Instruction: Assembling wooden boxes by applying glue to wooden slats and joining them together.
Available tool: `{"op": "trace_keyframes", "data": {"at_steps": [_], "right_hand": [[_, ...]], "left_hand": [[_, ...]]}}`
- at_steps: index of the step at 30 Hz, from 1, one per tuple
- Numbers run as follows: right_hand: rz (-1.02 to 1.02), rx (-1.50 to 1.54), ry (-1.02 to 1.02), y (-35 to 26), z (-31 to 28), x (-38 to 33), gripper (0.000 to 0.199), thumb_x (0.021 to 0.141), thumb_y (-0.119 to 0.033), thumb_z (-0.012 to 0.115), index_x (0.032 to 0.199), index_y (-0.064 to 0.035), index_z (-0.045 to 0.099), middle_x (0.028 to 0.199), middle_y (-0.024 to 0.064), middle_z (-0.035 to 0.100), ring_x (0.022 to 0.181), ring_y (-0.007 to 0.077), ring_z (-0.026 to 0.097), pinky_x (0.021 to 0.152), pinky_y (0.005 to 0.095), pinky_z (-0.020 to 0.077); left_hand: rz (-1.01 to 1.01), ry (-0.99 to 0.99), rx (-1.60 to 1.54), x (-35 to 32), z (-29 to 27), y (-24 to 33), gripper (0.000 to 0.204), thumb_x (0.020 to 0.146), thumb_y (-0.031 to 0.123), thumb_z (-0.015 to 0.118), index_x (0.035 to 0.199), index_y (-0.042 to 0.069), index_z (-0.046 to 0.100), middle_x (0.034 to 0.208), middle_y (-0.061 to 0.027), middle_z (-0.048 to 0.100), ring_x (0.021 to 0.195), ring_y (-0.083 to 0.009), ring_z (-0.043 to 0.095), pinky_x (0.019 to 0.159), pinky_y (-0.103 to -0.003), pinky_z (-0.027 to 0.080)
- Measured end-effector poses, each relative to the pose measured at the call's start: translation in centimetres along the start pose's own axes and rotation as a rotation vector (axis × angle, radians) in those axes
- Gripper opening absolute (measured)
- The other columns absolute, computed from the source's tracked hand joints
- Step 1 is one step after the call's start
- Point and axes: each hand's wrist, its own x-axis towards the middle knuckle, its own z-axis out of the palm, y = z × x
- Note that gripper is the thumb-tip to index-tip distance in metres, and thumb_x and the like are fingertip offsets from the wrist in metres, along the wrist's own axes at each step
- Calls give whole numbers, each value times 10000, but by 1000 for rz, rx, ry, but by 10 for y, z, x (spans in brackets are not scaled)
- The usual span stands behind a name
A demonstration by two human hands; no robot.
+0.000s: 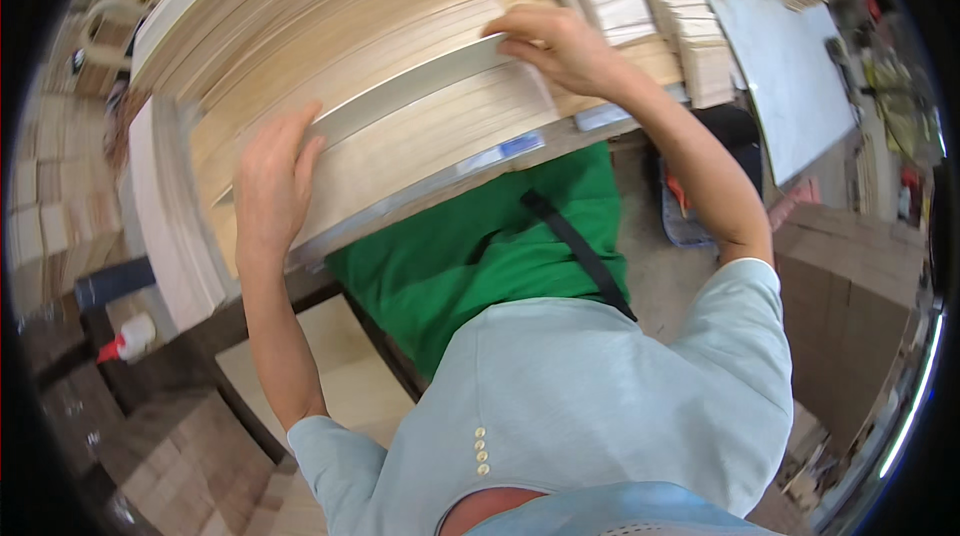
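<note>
Bench [405, 201]: one, in front of you. Slats [430, 124]: pale, laid side by side along it. Strip [400, 93]: one, thin, greyish, over the slats and between your hands, long axis running from near left to far right; contact beneath cannot be told. Your left hand [272, 176]: the nearer to your body, at the strip's left part, its closure hidden. Your right hand [552, 44]: farther out, thumb and fingers pinched on the right end.

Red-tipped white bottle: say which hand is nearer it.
Left. The left hand is above and right of the bottle in the picture; the right hand is much farther right, at one end of the pale strip.
</note>
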Motion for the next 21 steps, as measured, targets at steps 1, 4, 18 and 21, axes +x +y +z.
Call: {"op": "trace_keyframes", "data": {"at_steps": [1, 4, 18, 21], "right_hand": [[-12, 41, 63, -3, -5, -2, 299, 875, -136, 644, 1165, -71, 610, 1050, 117, 637, 946, 248, 608, 819, 345, 488], [101, 12, 302, 9, -27, -23, 422, 862, -206, 667, 1246, -64, 562, 1150, 132, 610, 999, 282, 593, 868, 362, 477], [590, -621, 283, 54, -19, -80, 864, 772, -465, 714, 1354, 71, 367, 1377, 263, 406, 1267, 423, 373, 1037, 505, 318], [647, -569, 319, 56, -15, -84, 883, 754, -460, 736, 1356, 68, 363, 1325, 273, 426, 1234, 418, 393, 1010, 507, 338]], "left_hand": [[-31, -31, -9, 3, 7, 0, 248, 856, 82, 600, 1100, 53, 633, 1031, -157, 647, 968, -331, 603, 830, -399, 468], [-47, -24, -40, 6, 18, -1, 220, 875, 78, 584, 1085, 50, 638, 1005, -148, 655, 934, -328, 614, 802, -391, 474], [-33, 42, -59, 5, 25, 0, 195, 889, 72, 566, 1065, 52, 646, 972, -135, 654, 893, -311, 610, 799, -380, 461], [-25, 37, -46, 6, 26, -1, 191, 892, 73, 563, 1064, 50, 644, 965, -133, 654, 890, -308, 610, 792, -376, 458]]}}
